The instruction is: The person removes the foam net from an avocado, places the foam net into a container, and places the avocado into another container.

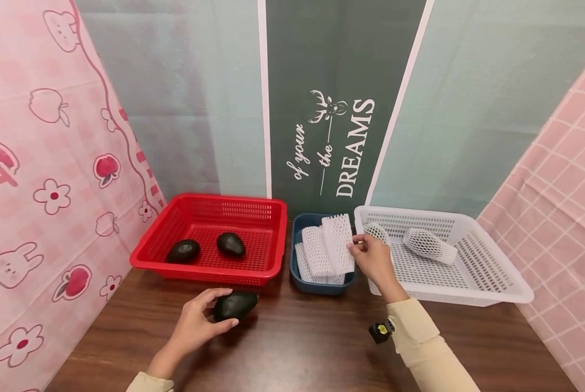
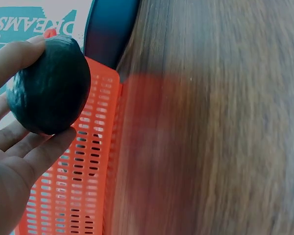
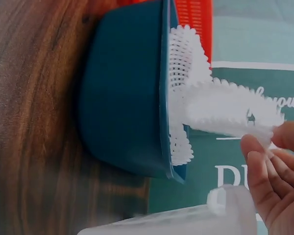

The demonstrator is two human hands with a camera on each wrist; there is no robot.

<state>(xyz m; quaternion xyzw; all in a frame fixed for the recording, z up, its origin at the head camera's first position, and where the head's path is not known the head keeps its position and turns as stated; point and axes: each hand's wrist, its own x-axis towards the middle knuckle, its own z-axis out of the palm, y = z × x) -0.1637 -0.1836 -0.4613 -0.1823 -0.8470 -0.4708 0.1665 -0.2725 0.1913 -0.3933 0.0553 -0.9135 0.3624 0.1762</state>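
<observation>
My left hand grips a dark green avocado between thumb and fingers, in front of the red basket. In the left wrist view the avocado shows large, with fingertips on both its sides. With thumb and fingers my right hand pinches the edge of a white foam net sleeve. That sleeve rises out of a small blue bin, over other net sleeves lying in it. In the right wrist view the pinched sleeve sticks out past the bin's rim.
Two avocados lie in the red basket. A white basket at the right holds a net-covered fruit and another partly behind my right hand. The baskets stand at the back of the brown wooden table, before a hanging cloth.
</observation>
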